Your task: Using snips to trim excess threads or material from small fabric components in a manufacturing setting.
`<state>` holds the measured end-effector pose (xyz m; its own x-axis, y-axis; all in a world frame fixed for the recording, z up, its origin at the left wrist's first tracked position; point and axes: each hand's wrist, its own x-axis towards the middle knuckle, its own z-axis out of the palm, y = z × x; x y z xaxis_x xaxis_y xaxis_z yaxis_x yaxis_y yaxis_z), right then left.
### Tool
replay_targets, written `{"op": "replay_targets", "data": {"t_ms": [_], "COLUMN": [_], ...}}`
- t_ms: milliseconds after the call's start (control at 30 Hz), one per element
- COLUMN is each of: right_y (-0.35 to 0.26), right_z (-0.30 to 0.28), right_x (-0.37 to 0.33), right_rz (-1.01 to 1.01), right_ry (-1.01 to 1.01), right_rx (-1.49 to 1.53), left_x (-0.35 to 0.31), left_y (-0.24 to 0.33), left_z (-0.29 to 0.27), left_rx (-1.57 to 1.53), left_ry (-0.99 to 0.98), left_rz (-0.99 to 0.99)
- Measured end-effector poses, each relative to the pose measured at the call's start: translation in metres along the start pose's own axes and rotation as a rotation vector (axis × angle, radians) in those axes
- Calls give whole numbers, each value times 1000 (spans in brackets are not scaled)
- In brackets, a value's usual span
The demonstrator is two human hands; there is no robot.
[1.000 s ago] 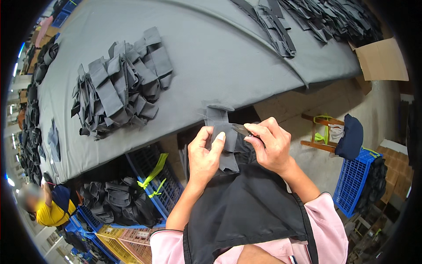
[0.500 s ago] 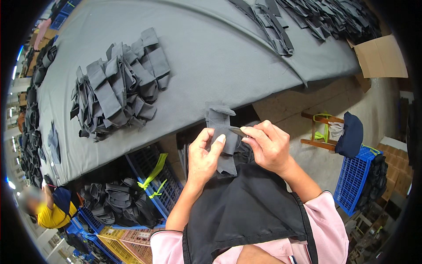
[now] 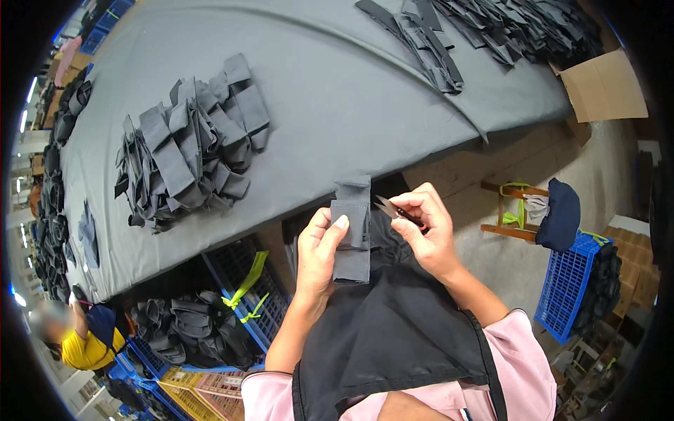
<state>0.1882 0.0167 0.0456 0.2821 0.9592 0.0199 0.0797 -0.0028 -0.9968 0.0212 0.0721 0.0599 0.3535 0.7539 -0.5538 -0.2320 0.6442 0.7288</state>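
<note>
Hands closed: left on grey fabric, right around snips

Fairly bright, even light covers the bench beyond the left hand, which looks sharp; deep shadow lies under the bench, left of that hand. Far to its left, lamps glare white. Straight edges bend toward the black rim.
</note>
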Motion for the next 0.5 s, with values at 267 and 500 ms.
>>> {"op": "replay_targets", "data": {"t_ms": [267,500], "right_y": [4,3], "right_z": [16,15], "right_x": [-1,-5], "right_rz": [45,287], "right_ry": [4,-23], "right_rx": [209,555], "left_x": [-4,-4], "left_y": [0,-2], "left_z": [8,7], "left_rx": [-108,-133], "left_ry": [-28,-68], "left_rz": [-77,-90]}}
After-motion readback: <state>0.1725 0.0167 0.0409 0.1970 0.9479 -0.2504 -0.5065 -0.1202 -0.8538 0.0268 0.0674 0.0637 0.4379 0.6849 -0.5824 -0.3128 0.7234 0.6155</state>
